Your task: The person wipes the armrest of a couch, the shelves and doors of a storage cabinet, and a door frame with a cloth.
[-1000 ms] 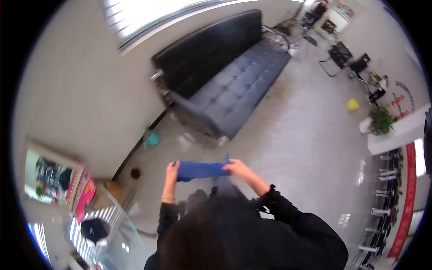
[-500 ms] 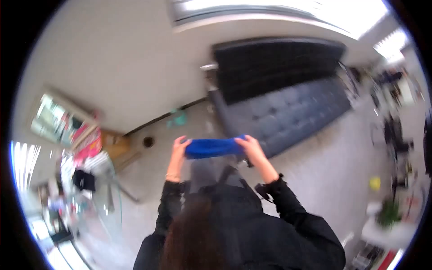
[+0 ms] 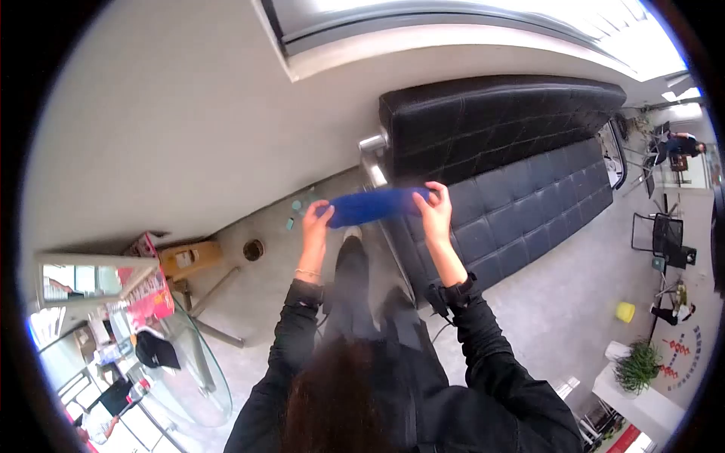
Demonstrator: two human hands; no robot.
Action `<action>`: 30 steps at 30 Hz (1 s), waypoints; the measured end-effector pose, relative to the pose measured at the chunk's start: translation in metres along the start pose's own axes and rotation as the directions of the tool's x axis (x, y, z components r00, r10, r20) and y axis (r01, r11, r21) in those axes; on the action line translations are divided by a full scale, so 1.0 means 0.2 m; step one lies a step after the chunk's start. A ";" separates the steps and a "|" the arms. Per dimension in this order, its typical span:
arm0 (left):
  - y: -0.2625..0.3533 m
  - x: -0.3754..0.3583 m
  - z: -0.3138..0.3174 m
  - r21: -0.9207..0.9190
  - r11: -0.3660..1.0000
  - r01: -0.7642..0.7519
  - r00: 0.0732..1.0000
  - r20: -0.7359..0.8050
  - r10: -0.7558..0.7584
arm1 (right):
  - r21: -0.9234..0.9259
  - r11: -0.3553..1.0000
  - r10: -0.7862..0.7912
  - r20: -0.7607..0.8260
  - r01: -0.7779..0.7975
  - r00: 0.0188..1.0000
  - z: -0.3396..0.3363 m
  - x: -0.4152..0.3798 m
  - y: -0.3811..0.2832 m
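Note:
A blue cloth (image 3: 374, 207), folded into a long narrow strip and slightly blurred, is stretched in mid-air between both hands. My left hand (image 3: 316, 224) pinches its left end between thumb and fingers. At the opposite end, my right hand (image 3: 434, 214) grips the cloth the same way and sits a little higher. Behind the cloth, the near end of a black tufted sofa (image 3: 491, 219) is partly covered by it and by my right hand.
Left of me stands a glass table (image 3: 200, 377) with a black cap (image 3: 156, 350) on it. A small dark round bin (image 3: 254, 249) stands on the floor near the wall. Far right are a yellow bucket (image 3: 624, 312), a potted plant (image 3: 638, 367) and people in the distance.
The view has shifted and sharpened, with the sofa appearing larger and nearer. Both hands have risen in the view with the cloth, which stays held at both ends.

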State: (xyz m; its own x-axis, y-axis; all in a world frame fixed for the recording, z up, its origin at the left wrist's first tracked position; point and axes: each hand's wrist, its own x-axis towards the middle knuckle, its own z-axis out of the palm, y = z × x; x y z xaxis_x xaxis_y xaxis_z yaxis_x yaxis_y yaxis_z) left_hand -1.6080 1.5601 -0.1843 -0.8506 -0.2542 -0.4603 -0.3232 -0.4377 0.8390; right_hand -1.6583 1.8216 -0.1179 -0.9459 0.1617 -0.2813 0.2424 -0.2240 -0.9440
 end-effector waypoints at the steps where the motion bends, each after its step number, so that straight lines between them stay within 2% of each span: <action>1: 0.01 0.12 0.06 -0.067 0.998 -0.004 1.000 -0.015 0.003 | -0.091 0.990 -0.114 -0.012 0.112 0.993 0.10 0.09 -0.01; 2: 0.02 0.25 0.13 -0.063 0.998 0.014 1.000 0.005 -0.013 | -0.239 0.938 -0.258 0.000 0.250 0.966 0.21 0.20 -0.01; 3: 0.03 0.37 0.19 -0.124 0.991 -0.052 0.999 -0.011 0.051 | -0.384 0.848 -0.383 0.034 0.366 0.923 0.29 0.31 0.00; 4: 0.04 0.50 0.25 -0.183 0.975 -0.125 0.992 -0.037 0.120 | -0.396 0.837 -0.377 0.079 0.376 0.923 0.39 0.40 -0.02; 5: 0.04 0.62 0.31 -0.245 0.964 -0.103 0.994 -0.003 0.106 | -0.402 0.830 -0.368 0.126 0.386 0.921 0.48 0.49 -0.01; 7: -0.01 0.82 0.41 -0.299 0.951 -0.073 0.996 0.027 0.085 | -0.595 0.510 -0.534 0.347 0.621 0.771 0.60 0.66 0.06; 8: -0.09 0.92 0.45 -0.288 0.955 -0.075 0.988 0.109 0.111 | -0.690 0.404 -0.522 0.366 0.601 0.771 0.63 0.73 0.15; 9: -0.15 0.99 0.48 -0.281 0.956 -0.080 0.973 0.188 0.137 | -0.692 0.409 -0.514 0.365 0.595 0.777 0.66 0.76 0.22; 10: -0.22 1.03 0.48 -0.275 0.959 -0.071 0.975 0.184 0.125 | -0.775 0.307 -0.507 0.358 0.552 0.784 0.68 0.78 0.29; 11: -0.28 1.06 0.47 0.188 0.904 -0.384 0.912 0.227 0.341 | -0.844 0.200 -0.500 0.348 0.497 0.793 0.71 0.79 0.37; 12: -0.33 1.08 0.46 0.569 0.558 -0.604 0.794 0.369 0.484 | -0.870 0.189 -0.459 0.332 0.456 0.824 0.75 0.77 0.41; 13: -0.37 1.08 0.45 0.572 0.563 -0.596 0.800 0.365 0.476 | -0.871 0.190 -0.450 0.333 0.453 0.829 0.76 0.76 0.47; 15: -0.45 0.94 0.39 0.298 0.888 -0.351 0.927 0.248 0.283 | -0.647 0.155 -0.353 0.669 0.746 0.654 0.73 0.71 0.57; 16: -0.46 0.88 0.37 0.129 0.971 -0.200 0.961 0.219 0.169 | -0.623 0.140 -0.360 0.692 0.769 0.626 0.70 0.73 0.62; 17: -0.46 0.87 0.36 -0.055 0.997 -0.051 0.975 0.213 0.062 | -0.620 0.135 -0.363 0.695 0.773 0.621 0.69 0.76 0.56; 18: -0.40 0.87 0.41 -0.238 0.966 0.098 0.973 0.229 -0.042 | -0.707 0.144 -0.257 0.649 0.692 0.716 0.68 0.79 0.45; 19: -0.35 0.90 0.44 -0.242 0.966 0.096 0.973 0.227 -0.040 | -0.788 0.144 -0.142 0.582 0.599 0.800 0.66 0.81 0.35; 20: -0.22 0.89 0.50 -0.370 0.925 0.088 0.970 0.242 0.005 | -0.731 0.126 -0.431 0.569 0.671 0.700 0.61 0.85 0.32; 21: -0.11 0.89 0.53 -0.494 0.867 0.072 0.971 0.234 0.053 | -0.760 0.316 -0.426 0.422 0.568 0.801 0.63 0.86 0.34; 23: -0.12 0.96 0.52 -0.455 0.890 0.036 0.977 0.202 0.064 | -0.827 0.173 -0.402 0.436 0.535 0.805 0.69 0.87 0.39; 24: -0.16 1.00 0.52 -0.361 0.931 0.053 0.982 0.190 0.018 | -0.800 0.194 -0.390 0.469 0.568 0.792 0.72 0.85 0.45; 25: -0.20 1.03 0.51 -0.270 0.960 0.070 0.986 0.166 -0.025 | -0.826 0.160 -0.426 0.436 0.540 0.793 0.75 0.82 0.50; 26: -0.27 1.05 0.47 -0.275 0.961 0.030 0.994 0.112 0.001 | -0.849 0.127 -0.465 0.406 0.513 0.787 0.77 0.78 0.54; 27: -0.29 1.04 0.45 -0.228 0.974 0.004 0.996 0.088 0.016 | -0.804 0.182 -0.410 0.461 0.566 0.787 0.74 0.73 0.55; 28: -0.31 0.99 0.45 -0.178 0.984 -0.006 0.997 0.076 0.020 | -0.762 0.158 -0.456 0.509 0.628 0.731 0.69 0.67 0.59; 29: -0.35 0.94 0.45 -0.128 0.992 -0.006 0.997 0.077 0.016 | -0.687 0.308 -0.471 0.490 0.658 0.733 0.62 0.60 0.66; 30: -0.39 0.91 0.44 -0.076 0.997 -0.004 0.996 0.092 0.011 | -0.700 0.379 -0.461 0.424 0.605 0.779 0.58 0.53 0.69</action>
State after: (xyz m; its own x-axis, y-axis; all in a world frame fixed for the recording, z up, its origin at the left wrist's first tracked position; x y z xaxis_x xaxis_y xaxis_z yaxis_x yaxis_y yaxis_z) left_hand -1.7741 1.6242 -0.3076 -0.8887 -0.1783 -0.4224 -0.2875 -0.5010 0.8163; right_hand -1.7509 1.6964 -0.2572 -0.9405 -0.1784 0.2892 -0.3297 0.6855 -0.6491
